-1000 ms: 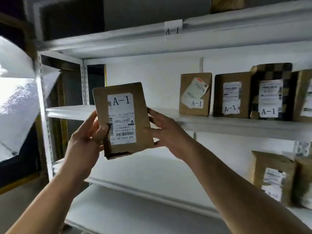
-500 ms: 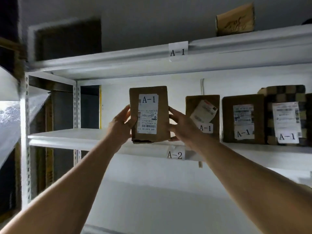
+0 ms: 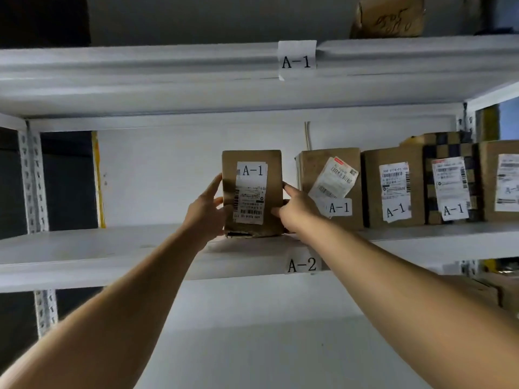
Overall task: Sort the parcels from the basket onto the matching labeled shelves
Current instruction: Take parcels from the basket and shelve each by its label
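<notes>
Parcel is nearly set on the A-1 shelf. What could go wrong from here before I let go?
1. The held parcel stands upright on its narrow end near the shelf's front edge; once the left hand and right hand release, it may tip forward.
2. Its bottom flap looks torn, so it may sit unevenly.
3. The right hand lies against the neighbouring parcel; withdrawing could nudge it.

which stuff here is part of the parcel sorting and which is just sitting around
In the job: held A-1 parcel, left hand, right hand, A-1 tag, A-2 tag, shelved A-1 parcels.
Just there: scribbled box up top, white cable.
</notes>
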